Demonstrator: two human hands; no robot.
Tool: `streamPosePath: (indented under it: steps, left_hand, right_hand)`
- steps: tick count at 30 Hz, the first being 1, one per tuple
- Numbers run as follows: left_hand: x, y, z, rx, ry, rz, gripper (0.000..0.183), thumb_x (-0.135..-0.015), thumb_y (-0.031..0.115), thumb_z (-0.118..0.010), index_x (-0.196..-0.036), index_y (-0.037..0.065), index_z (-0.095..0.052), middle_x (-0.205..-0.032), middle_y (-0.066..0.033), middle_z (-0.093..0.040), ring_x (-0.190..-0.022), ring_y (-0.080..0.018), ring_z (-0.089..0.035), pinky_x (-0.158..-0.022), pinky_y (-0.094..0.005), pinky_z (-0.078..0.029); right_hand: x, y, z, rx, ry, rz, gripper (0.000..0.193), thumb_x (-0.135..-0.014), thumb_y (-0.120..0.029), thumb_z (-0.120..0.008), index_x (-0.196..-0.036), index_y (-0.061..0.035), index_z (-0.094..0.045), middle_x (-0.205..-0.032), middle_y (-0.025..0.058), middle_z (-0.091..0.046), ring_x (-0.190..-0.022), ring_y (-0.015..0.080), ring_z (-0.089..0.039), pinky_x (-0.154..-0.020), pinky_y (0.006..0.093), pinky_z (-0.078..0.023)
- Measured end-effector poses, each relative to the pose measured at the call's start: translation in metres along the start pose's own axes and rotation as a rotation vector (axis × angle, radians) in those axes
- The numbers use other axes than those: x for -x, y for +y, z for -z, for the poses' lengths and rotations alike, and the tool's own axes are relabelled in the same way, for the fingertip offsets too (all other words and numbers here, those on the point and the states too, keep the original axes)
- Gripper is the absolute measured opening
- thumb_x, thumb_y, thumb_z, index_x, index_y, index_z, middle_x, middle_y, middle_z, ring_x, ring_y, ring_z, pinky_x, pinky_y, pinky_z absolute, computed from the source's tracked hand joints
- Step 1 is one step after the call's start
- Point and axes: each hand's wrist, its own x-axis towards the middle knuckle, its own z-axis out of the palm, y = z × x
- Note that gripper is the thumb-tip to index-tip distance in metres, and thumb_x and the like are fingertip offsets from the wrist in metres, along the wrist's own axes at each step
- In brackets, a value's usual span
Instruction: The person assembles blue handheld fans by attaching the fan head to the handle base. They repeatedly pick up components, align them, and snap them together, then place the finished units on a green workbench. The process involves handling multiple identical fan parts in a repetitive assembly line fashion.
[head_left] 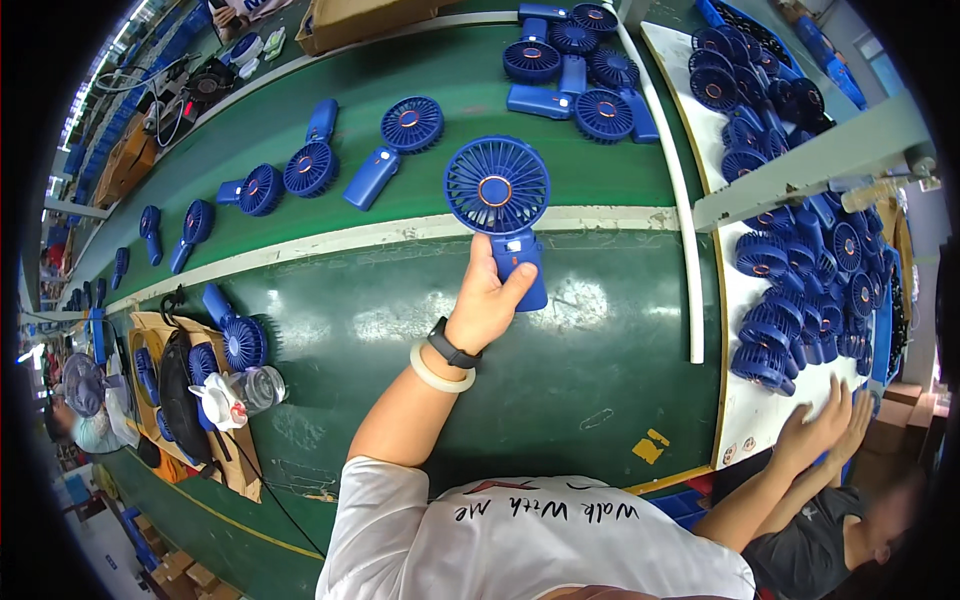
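Note:
My left hand point(490, 300), with a dark watch and a pale bangle on its wrist, is closed around the handle of a blue handheld fan point(497, 188). That fan is upright above the green bench, its round grille toward me and a copper-coloured ring at its centre. Off to the right, my right hand point(812, 428) reaches over the white board, fingers stretched out and nothing visible in them. It is just below a pile of blue fans point(775, 330). Close beside it is a co-worker's hand point(852, 430), from a person in a dark top.
A green conveyor belt point(330, 220) carries several blue fans. More fans cluster at its far right end. A white pipe point(690, 260) separates bench and white board point(755, 435). Left on the bench are cardboard point(235, 455), a black pouch and a clear jar point(262, 388). A metal post point(820, 165) slants in at right.

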Motion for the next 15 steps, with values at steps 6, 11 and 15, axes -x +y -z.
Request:
streamPosePath:
  steps: [6, 11, 15]
  left_hand:
    - [-0.008, -0.005, 0.017, 0.184, 0.06, -0.017, 0.041, -0.089, 0.009, -0.053, -0.126, 0.004, -0.035, -0.112, -0.012, -0.054, -0.098, -0.0218, -0.058, -0.087, -0.0348, -0.046]
    - [-0.011, -0.002, 0.028, 0.272, 0.066, -0.042, 0.048, -0.088, 0.009, -0.054, -0.13, 0.005, -0.032, -0.114, -0.013, -0.053, -0.1, -0.0226, -0.057, -0.089, -0.0359, -0.046]
    - [-0.016, -0.002, 0.031, 0.328, 0.054, -0.011, 0.05, -0.088, 0.009, -0.056, -0.132, 0.006, -0.032, -0.115, -0.013, -0.053, -0.101, -0.0222, -0.056, -0.089, -0.0365, -0.046]
  right_hand:
    - [0.013, -0.172, -0.024, -1.221, -0.105, -0.079, 0.025, -0.07, 0.005, -0.055, -0.094, -0.0011, -0.055, -0.1, 0.013, -0.055, -0.097, 0.0254, -0.052, -0.087, 0.0345, -0.04]
    - [-0.088, -0.301, -0.084, -1.453, -0.36, 0.144, 0.037, -0.069, 0.008, -0.054, -0.104, -0.0032, -0.055, -0.108, 0.0104, -0.055, -0.096, 0.0219, -0.054, -0.078, 0.0312, -0.047]
    - [-0.173, -0.372, -0.149, -1.165, -0.274, 0.266, 0.033, -0.079, -0.008, -0.057, -0.112, -0.0047, -0.055, -0.116, 0.0135, -0.052, -0.095, 0.0266, -0.059, -0.077, 0.0354, -0.05]
